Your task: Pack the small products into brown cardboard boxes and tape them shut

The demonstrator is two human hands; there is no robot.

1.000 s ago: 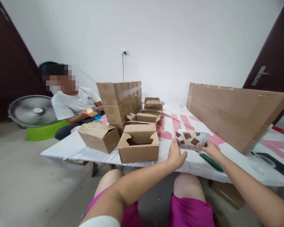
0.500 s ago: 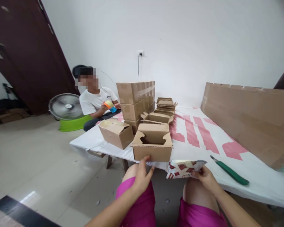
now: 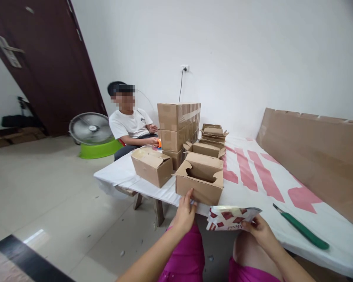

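Note:
An open cardboard box (image 3: 198,190) with a torn-edged opening stands near the table's front edge. The fingertips of my left hand (image 3: 186,213) rest against its front face, fingers apart and grasping nothing. A white packet with dark red square shapes (image 3: 231,218) hangs just past the table edge, pinched at its right end by my right hand (image 3: 259,230). The packet is apart from the box, to the right and lower. To the right of that hand, a green-handled knife (image 3: 304,231) lies on the cloth.
A closed box (image 3: 151,166) sits left of the open one. Behind stand stacked taped boxes (image 3: 172,117) and more open boxes (image 3: 207,150). A large cardboard sheet (image 3: 312,156) leans at right. A co-worker (image 3: 132,125) sits beyond the table, near a fan (image 3: 91,129).
The view has shifted, so the scene sits further right. The co-worker has lowered the orange and blue tape dispenser toward the table. My right hand still holds the packet.

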